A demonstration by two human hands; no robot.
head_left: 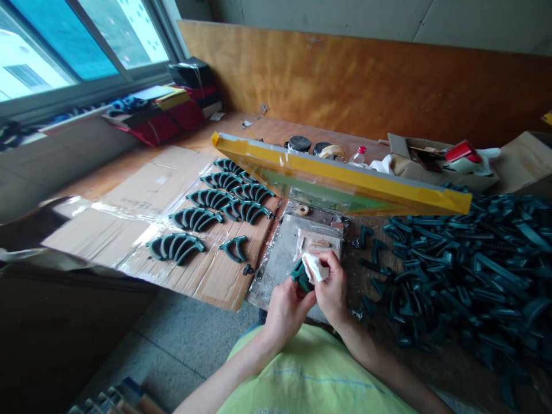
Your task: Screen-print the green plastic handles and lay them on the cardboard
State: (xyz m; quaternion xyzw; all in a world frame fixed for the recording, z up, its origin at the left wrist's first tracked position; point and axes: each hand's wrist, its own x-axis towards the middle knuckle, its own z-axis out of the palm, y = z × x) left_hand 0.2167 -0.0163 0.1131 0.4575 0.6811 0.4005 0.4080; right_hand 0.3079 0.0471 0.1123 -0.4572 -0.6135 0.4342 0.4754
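Left hand [285, 313] closed around a teal plastic part [301, 276], right hand [331, 286] in a narrow pinch on a white tissue [314, 267], pressed against that part. Part is held low in front of the yellow-green T-shirt [310, 374], over a grey metal plate [288, 259] that looks smeared. Can't tell if it touches the plate; fingers and tissue hide most of its shape.

Technique, my read: brace the part firmly in the left hand and let only the right move, so it can't twist under the tissue. Use a clean fold of tissue and get into the inner curves. Keep the part off the plate, as residue could transfer.

Around the hands on the tabletop [241, 129]: heap of similar teal parts [466, 270] at 3 o'clock, neat rows of teal parts [194, 218] at 10 o'clock on flattened cardboard [172, 190]. Yellow-taped screen frame [345, 178] propped at 12 o'clock, tape roll [302, 210] just beneath it. Behind the frame sit black-lidded jars [299, 144] and a plastic bottle with a red cap [357, 156]. Cardboard box [435, 167] at 1 o'clock
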